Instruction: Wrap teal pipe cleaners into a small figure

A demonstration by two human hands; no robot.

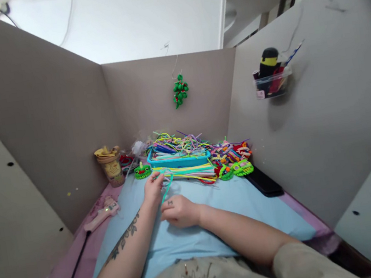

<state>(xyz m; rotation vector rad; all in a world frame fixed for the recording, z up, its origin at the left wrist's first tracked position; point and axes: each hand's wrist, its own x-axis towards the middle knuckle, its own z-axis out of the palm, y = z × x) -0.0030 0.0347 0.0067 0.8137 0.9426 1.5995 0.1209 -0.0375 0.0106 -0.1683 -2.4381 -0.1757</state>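
A turquoise pipe cleaner [168, 189] runs between my two hands above the blue cloth [215, 220]. My left hand [153, 189] is closed, thumb and fingers pinched at its upper part. Lower and to the right, my right hand [181, 210] is curled shut around its lower end; the fingertips are partly hidden. Just beyond my hands lies a bundle of straight pipe cleaners [190, 171] in yellow, teal and white. A blue tray [179, 162] heaped with tangled, many-coloured pipe cleaners stands behind that bundle.
Green fuzzy pieces [243, 168] lie right of the bundle, beside a black phone-like slab [264, 182]. At left are a patterned cup [111, 171] and a corded pink glue gun [101, 217]. Grey panels [144, 98] enclose the table; a clear bin [272, 85] hangs at right.
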